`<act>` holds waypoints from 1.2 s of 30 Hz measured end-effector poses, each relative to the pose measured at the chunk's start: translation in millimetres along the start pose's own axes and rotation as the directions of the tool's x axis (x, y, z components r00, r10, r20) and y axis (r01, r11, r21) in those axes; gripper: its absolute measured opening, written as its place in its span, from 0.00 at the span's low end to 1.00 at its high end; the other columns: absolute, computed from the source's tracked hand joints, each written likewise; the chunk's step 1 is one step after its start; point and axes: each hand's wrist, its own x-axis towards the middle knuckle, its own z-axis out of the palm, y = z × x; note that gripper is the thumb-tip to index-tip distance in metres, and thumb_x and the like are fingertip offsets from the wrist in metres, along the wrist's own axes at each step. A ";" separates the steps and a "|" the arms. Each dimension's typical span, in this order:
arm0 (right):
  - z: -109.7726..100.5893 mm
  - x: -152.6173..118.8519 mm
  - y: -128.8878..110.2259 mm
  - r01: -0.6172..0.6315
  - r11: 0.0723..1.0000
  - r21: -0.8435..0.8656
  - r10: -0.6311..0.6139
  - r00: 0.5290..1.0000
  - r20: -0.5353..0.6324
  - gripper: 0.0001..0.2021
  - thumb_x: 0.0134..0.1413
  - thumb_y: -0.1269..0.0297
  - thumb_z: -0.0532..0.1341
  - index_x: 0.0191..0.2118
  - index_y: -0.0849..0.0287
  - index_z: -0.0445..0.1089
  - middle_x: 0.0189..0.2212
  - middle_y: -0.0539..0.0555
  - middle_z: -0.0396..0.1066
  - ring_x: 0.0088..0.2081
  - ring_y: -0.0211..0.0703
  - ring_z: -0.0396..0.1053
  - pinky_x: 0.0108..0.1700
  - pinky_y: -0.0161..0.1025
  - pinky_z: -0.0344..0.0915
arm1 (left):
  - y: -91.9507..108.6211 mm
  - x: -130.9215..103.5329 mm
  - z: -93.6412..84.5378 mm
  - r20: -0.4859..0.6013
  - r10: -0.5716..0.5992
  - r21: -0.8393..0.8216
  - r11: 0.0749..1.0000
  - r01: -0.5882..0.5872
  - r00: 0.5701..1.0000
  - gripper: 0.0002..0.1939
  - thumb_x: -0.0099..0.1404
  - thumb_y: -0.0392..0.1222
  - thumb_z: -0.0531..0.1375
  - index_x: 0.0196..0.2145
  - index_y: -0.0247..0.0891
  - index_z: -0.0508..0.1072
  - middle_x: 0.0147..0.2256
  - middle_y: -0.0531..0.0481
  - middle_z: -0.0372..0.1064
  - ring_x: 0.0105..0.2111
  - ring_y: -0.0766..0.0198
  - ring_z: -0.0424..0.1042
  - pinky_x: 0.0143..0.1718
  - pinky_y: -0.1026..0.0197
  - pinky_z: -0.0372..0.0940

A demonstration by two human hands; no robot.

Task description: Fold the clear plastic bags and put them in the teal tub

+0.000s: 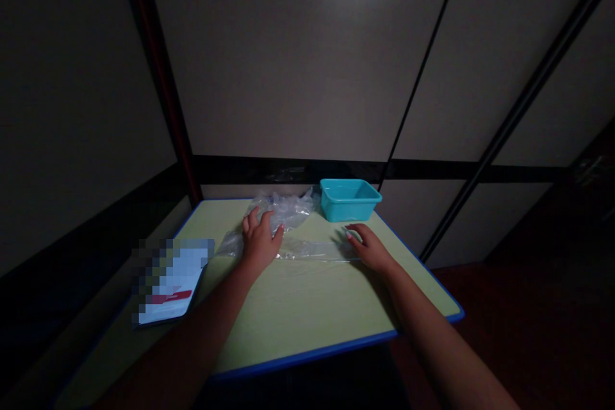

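My left hand (261, 240), its fingers spread, is over a sheet of clear plastic bag (307, 248) lying flat across the table. Whether the fingertips press on the plastic I cannot tell. Behind that hand, a crumpled heap of clear plastic bags (291, 206) sits near the far edge. My right hand (369, 248) is by the right end of the flat bag, fingers bent and thumb a little apart, with nothing visible between them. A turquoise plastic basin (349, 208) stands just beyond my right hand; the part of its inside that shows holds nothing.
The pale green table (298, 314) has a blue rim. At its left lies a tablet-like device (168, 298) with a lit, partly blurred screen. Large panelled doors (307, 77) rise right behind the table, and a dark wall stands on the left.
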 end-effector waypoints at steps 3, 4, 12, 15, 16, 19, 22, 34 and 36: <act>0.6 0.5 2.0 0.004 1.000 -0.010 -0.004 1.000 0.031 0.17 0.59 0.56 0.50 0.46 0.60 0.68 0.45 0.59 0.68 0.48 0.47 0.64 0.52 0.43 0.58 | -1.5 -0.8 0.5 0.038 -0.012 0.011 1.000 0.012 0.999 0.19 0.59 0.45 0.57 0.48 0.39 0.66 0.55 0.38 0.55 0.56 0.45 0.52 0.52 0.44 0.53; 1.1 0.8 3.1 0.008 1.000 -0.015 -0.008 0.999 0.035 0.17 0.58 0.57 0.51 0.46 0.60 0.68 0.45 0.59 0.68 0.47 0.47 0.64 0.52 0.43 0.59 | -2.0 -1.1 0.5 0.054 -0.010 0.020 1.000 0.009 0.998 0.19 0.58 0.45 0.58 0.48 0.40 0.66 0.54 0.39 0.56 0.56 0.46 0.52 0.52 0.44 0.53; 3.1 3.5 9.6 -0.007 0.984 -0.181 0.008 1.000 0.007 0.16 0.57 0.58 0.53 0.45 0.62 0.69 0.44 0.61 0.66 0.47 0.48 0.63 0.50 0.41 0.57 | -4.4 0.7 -5.6 0.112 0.023 0.055 0.998 -0.030 0.993 0.20 0.57 0.44 0.61 0.47 0.39 0.68 0.51 0.40 0.58 0.55 0.49 0.53 0.54 0.49 0.53; -0.6 4.5 7.4 -0.124 0.954 -0.274 0.122 0.992 -0.026 0.14 0.56 0.59 0.54 0.43 0.60 0.70 0.42 0.60 0.66 0.46 0.49 0.62 0.48 0.40 0.58 | -9.2 5.0 -8.4 0.065 -0.017 0.063 0.998 0.012 0.998 0.19 0.57 0.43 0.60 0.47 0.37 0.68 0.51 0.38 0.58 0.54 0.49 0.54 0.53 0.50 0.54; -2.4 4.5 6.3 -0.175 0.936 -0.304 0.170 0.984 -0.044 0.14 0.56 0.60 0.53 0.42 0.59 0.70 0.41 0.60 0.67 0.46 0.49 0.62 0.46 0.40 0.58 | -10.7 6.3 -9.0 0.049 -0.027 0.066 0.998 0.024 0.998 0.19 0.57 0.43 0.60 0.46 0.36 0.68 0.50 0.38 0.58 0.54 0.49 0.54 0.53 0.50 0.54; -7.4 3.6 3.7 -0.293 0.882 -0.368 0.282 0.956 -0.084 0.12 0.57 0.64 0.52 0.41 0.59 0.71 0.39 0.60 0.67 0.44 0.49 0.63 0.41 0.39 0.58 | -12.4 7.9 -9.5 0.022 -0.020 0.067 0.998 0.018 1.000 0.18 0.58 0.43 0.59 0.45 0.35 0.69 0.48 0.38 0.60 0.53 0.49 0.56 0.53 0.49 0.54; -9.5 2.2 3.2 -0.345 0.851 -0.395 0.343 0.936 -0.080 0.12 0.56 0.66 0.52 0.41 0.59 0.71 0.39 0.60 0.67 0.43 0.49 0.63 0.39 0.38 0.58 | -8.1 5.8 -9.3 0.039 0.051 0.033 0.998 -0.052 0.998 0.16 0.59 0.44 0.59 0.44 0.36 0.69 0.47 0.39 0.61 0.51 0.50 0.57 0.53 0.50 0.54; -4.3 7.8 9.3 -0.342 0.868 -0.360 0.379 0.925 0.035 0.11 0.52 0.55 0.59 0.38 0.54 0.72 0.38 0.56 0.70 0.41 0.47 0.64 0.35 0.36 0.56 | 19.1 -18.2 -17.3 0.472 0.546 -0.258 0.836 -0.484 0.692 0.15 0.63 0.49 0.55 0.47 0.53 0.72 0.56 0.50 0.59 0.57 0.52 0.53 0.56 0.47 0.50; -3.7 8.7 9.7 -0.332 0.871 -0.363 0.375 0.925 0.053 0.11 0.55 0.56 0.57 0.39 0.54 0.72 0.40 0.56 0.70 0.42 0.46 0.64 0.35 0.36 0.56 | 21.7 -21.5 -18.0 0.518 0.543 -0.260 0.836 -0.484 0.661 0.16 0.64 0.51 0.55 0.49 0.56 0.71 0.58 0.52 0.56 0.59 0.51 0.50 0.58 0.45 0.47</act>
